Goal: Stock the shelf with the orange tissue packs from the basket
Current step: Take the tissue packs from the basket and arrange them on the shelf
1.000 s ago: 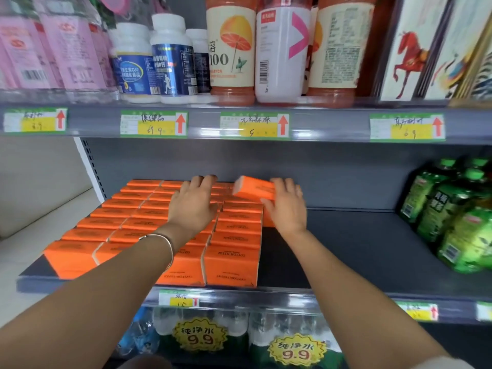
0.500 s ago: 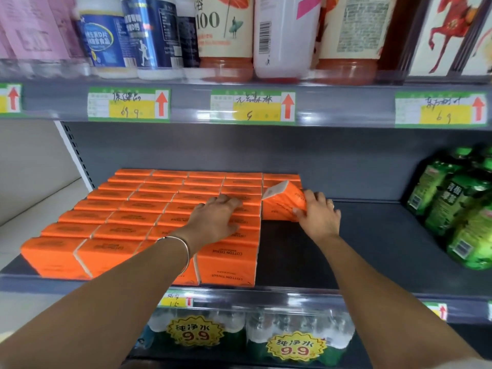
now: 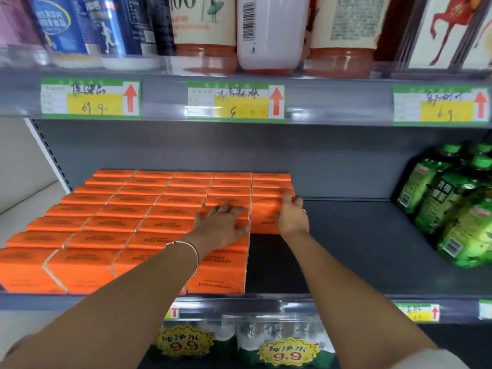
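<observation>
As judged from the short fifth column, next slot: bare shelf [image 3: 359, 249] floor directly in front of the newest pack [image 3: 265, 217], toward the body from both hands.
newest pack: front of the fifth column, standing on edge, long side running left to right, parallel to the shelf lip; touching the pack behind and the fourth column on its left.
right hand [image 3: 291, 217]: laid against the right end of the newest pack, fingers nearly straight and pointing to the back wall, thumb hidden; seemingly pushing leftward rather than gripping.
left hand [image 3: 222, 225]: flat and spread on the tops of fourth-column packs, just left of the newest pack; thin bracelet [image 3: 186, 251] at the wrist.
nearer hand: right, in contact; left just beside.
tissue packs [image 3: 119, 225]: bright orange wrap, dark "COTTON TISSUE" print upside down on front faces; four full columns, fifth only a few deep at the back.
basket: out of view, so supply unknown.
neighbours: green bottles [image 3: 452, 209], well apart on the right.
progress: probably over halfway, with open floor remaining between packs and bottles.
</observation>
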`<state>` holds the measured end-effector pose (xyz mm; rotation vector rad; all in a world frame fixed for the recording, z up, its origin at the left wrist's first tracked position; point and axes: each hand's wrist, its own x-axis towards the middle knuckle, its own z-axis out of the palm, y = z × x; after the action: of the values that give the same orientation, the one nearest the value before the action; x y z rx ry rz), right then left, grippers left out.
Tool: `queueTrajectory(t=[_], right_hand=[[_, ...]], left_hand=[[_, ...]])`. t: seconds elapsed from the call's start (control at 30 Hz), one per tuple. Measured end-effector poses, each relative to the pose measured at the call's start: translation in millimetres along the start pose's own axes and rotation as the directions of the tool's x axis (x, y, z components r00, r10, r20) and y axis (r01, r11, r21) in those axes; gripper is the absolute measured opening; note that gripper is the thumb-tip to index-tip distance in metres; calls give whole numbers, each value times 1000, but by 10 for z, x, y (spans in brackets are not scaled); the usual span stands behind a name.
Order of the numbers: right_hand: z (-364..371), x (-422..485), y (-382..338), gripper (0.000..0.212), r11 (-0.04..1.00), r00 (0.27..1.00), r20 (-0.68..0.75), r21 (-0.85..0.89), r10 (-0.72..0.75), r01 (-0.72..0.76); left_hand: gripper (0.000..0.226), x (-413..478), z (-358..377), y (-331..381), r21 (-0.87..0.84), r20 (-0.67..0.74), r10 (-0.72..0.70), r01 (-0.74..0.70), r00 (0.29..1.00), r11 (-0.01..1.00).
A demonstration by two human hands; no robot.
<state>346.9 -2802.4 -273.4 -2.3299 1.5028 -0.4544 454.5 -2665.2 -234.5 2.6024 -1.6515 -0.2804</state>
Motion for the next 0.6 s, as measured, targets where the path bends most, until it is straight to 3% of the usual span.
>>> queueTrajectory(t=[0.27, 0.4, 0.6], right_hand=[[-139, -87, -98, 69, 987, 998, 65, -156, -21, 31], [-261, -372, -391, 49, 956, 963, 33, -121, -266, 268], [-286, -1045, -1225, 39, 780, 787, 20, -112, -617, 615]], left_hand=[[53, -163, -97, -80, -3, -79, 33, -33, 996, 999], [45, -509, -287, -312, 39, -207, 50, -43, 977, 998], [33, -1501, -573, -1200, 128, -337, -54, 102, 940, 987]])
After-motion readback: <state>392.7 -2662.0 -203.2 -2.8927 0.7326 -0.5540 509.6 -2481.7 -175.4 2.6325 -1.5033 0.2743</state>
